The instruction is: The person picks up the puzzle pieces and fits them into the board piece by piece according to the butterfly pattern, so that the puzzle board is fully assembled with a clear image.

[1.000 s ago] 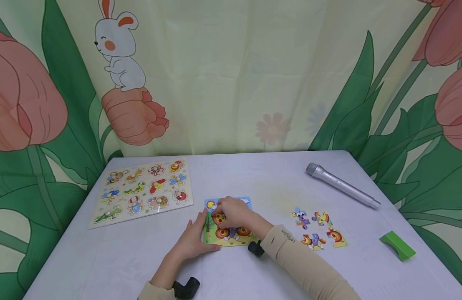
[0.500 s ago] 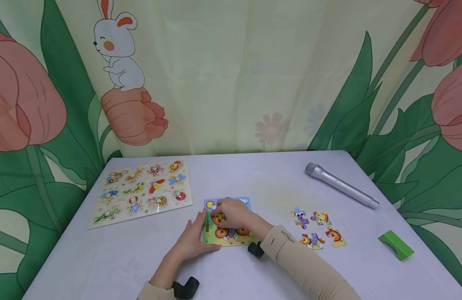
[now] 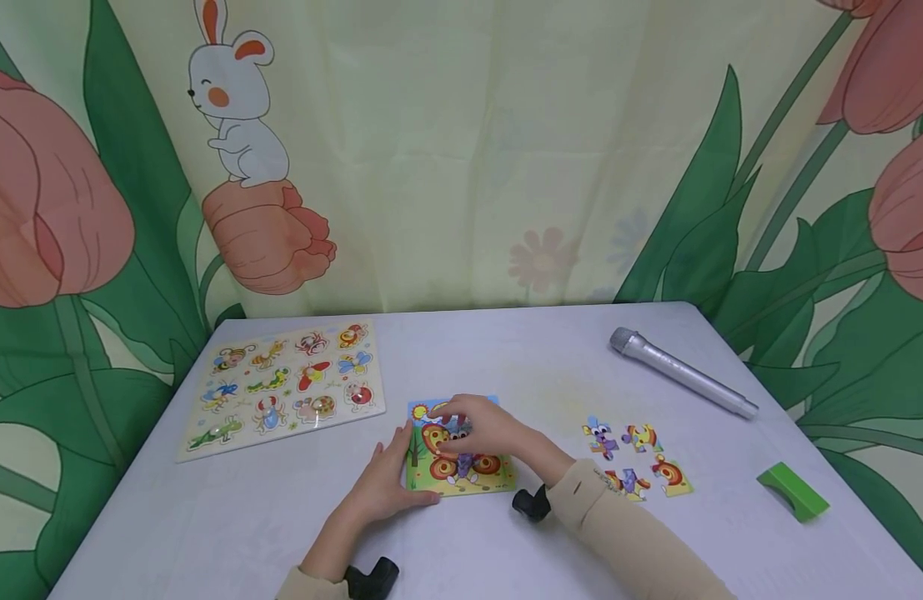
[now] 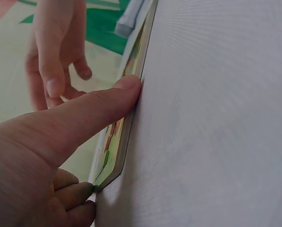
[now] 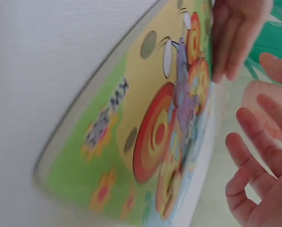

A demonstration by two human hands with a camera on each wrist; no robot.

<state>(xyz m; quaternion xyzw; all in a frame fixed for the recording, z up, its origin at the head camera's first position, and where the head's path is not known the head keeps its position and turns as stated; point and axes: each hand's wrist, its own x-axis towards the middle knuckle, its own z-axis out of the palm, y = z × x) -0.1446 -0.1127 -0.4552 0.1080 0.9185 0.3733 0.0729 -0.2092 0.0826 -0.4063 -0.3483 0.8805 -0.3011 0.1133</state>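
A small butterfly jigsaw puzzle board [image 3: 462,481] lies on the table in the head view, showing a purple figure with red-orange wings. My left hand [image 3: 391,477] rests against its near left corner, fingers straight along the left side. Its thumb [image 4: 108,101] presses the near edge in the left wrist view. Over the board's upper part is my right hand [image 3: 485,429], holding nothing; its fingers are spread apart and clear of the board in the right wrist view. The hand hides part of the board's top. Loose jigsaw pieces [image 3: 600,437] lie to the right.
A larger insect peg puzzle [image 3: 293,385] lies at the back left. Toward the back right is a silver microphone [image 3: 682,372], and a green arched block [image 3: 795,492] sits near the right edge. A printed curtain [image 3: 461,158] hangs behind the table.
The right hand's fingers have come off the board's upper wing area and spread, and the hand has shifted slightly right. More of the butterfly's head now shows. The left hand stays in place.
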